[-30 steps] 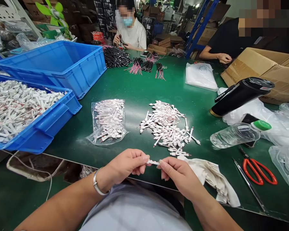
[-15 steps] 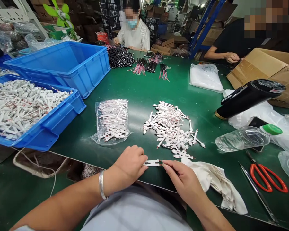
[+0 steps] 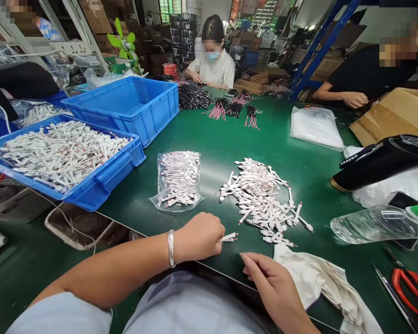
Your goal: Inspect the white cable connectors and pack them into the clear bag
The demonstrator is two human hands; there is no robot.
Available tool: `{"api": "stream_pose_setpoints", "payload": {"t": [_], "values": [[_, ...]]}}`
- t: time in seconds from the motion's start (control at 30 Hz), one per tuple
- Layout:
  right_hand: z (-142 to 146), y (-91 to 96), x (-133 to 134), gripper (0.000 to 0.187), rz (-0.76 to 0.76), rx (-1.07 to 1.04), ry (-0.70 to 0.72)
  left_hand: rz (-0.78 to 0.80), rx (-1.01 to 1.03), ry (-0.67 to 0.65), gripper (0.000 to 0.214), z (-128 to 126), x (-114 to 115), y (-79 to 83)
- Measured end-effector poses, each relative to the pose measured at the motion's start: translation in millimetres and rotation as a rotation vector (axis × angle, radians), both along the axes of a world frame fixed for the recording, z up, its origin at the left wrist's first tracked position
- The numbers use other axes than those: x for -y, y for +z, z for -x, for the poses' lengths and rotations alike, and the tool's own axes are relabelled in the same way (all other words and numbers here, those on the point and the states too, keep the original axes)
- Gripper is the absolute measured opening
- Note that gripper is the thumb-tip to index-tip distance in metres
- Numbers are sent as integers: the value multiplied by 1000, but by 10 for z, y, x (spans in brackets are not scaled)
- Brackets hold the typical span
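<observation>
Right hand (image 3: 273, 285) has been drawn clear of the strips (image 3: 230, 237), which are held in the curled left hand (image 3: 200, 235); whether the right is pinched closed can't be told. If that grip's loosened, strips could get lost in the pile (image 3: 264, 199) just ahead. Rightward reach is kinda blocked by the cloth (image 3: 311, 271).

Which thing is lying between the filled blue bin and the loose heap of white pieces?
The head view shows a clear bag of white pieces lying there, with green tabletop on both sides.
</observation>
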State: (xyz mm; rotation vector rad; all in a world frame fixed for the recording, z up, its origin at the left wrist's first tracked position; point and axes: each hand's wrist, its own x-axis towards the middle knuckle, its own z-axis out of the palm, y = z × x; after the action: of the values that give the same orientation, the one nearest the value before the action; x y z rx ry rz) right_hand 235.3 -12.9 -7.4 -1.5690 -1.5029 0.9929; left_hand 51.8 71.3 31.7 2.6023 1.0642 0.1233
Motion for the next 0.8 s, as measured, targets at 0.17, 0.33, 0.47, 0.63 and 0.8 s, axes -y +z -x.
{"api": "stream_pose_setpoints", "payload": {"t": [0.17,0.33,0.47,0.63,0.8], "values": [[232,98,-180,43,263,-253,94,206,415,186,10,24,96,-3],[471,141,-454,28,-6,-266,102,-9,524,238,17,142,233,-79],[646,235,-672,24,-391,59,223,-161,583,354,20,414,365,-217],[1006,344,-1040,23,-638,787,552,-197,656,509,17,657,483,-390],[1420,440,-1339,14,-618,956,707,-230,685,476,17,691,494,-482]]}}
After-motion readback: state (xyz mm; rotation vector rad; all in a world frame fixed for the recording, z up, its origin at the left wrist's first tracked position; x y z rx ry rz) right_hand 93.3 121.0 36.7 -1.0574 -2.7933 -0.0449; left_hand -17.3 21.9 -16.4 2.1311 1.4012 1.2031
